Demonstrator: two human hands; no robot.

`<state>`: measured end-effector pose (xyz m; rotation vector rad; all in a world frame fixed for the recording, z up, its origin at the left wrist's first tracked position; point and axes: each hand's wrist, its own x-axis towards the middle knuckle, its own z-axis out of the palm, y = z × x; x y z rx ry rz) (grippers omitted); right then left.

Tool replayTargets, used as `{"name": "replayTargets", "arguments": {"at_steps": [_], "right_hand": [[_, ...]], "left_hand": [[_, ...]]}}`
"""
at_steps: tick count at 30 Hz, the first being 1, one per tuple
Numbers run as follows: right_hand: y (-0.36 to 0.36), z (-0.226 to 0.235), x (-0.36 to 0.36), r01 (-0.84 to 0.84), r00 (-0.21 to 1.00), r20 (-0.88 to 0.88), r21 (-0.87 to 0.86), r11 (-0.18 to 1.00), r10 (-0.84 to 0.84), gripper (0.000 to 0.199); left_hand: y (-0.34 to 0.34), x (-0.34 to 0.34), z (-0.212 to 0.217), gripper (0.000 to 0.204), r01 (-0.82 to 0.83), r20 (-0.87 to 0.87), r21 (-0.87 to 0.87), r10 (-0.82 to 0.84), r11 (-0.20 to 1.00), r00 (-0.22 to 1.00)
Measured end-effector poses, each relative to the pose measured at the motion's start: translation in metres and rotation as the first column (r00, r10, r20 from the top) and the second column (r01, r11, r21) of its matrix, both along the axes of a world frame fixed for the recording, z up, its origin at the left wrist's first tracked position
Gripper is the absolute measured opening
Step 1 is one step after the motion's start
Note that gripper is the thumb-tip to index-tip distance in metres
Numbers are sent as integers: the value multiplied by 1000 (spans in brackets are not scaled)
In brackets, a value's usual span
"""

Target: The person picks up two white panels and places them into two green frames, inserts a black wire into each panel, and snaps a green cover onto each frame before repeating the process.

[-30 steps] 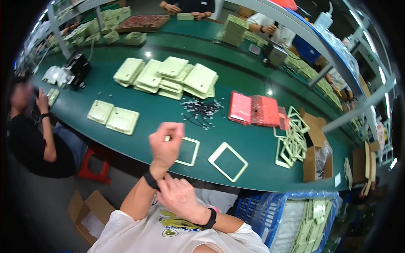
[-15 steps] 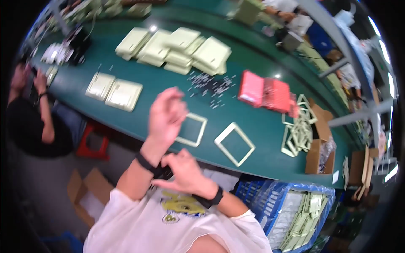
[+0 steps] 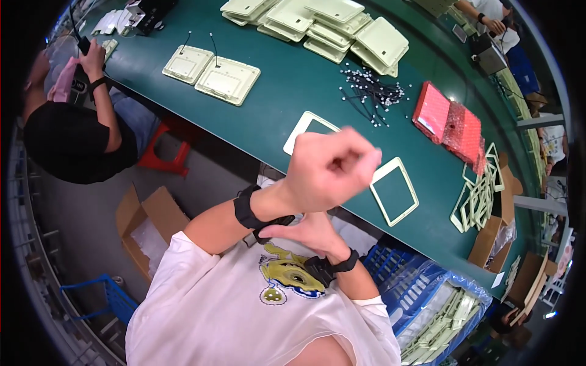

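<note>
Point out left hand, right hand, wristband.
left hand (image 3: 329,168), head view, on the curled knuckles.
right hand (image 3: 308,232), head view, on the back of the hand.
wristband (image 3: 245,207), head view, on the black strap at the left wrist.

Your left hand (image 3: 329,168) is raised in front of your chest and closed into a loose fist, with the knuckles turned up and away from you. Its forearm comes from the lower left and rises toward the hand, and a black band (image 3: 245,207) sits around the wrist. Your right hand (image 3: 302,232) lies under the left wrist, palm side toward it, and its fingers touch the black band there. A second black band (image 3: 329,267) is around your right wrist
</note>
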<state>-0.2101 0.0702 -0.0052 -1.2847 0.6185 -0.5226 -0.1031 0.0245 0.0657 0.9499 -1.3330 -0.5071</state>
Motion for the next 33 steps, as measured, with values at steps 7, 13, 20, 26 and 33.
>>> {"name": "replayTargets", "arguments": {"at_steps": [7,13,20,26,33], "right_hand": [[-4,15,12,-217,973,-100,-72,973,210,88],[-4,8,9,-374,913,-300,-356,856,275,80],[-4,2,20,-301,947,-105,46,952,305,77],[0,-14,42,-280,953,154,100,955,263,76],[-1,4,54,-300,940,243,249,921,241,73]], "left_hand": [[-9,8,-2,5,419,-519,222,-258,880,815],[-2,17,-28,5,181,635,-479,197,859,747],[17,30,-38,9,-156,-115,119,170,981,979],[5,47,-21,11,-118,331,-259,203,959,921],[-9,42,-20,7,-105,432,-415,298,903,851]]}}
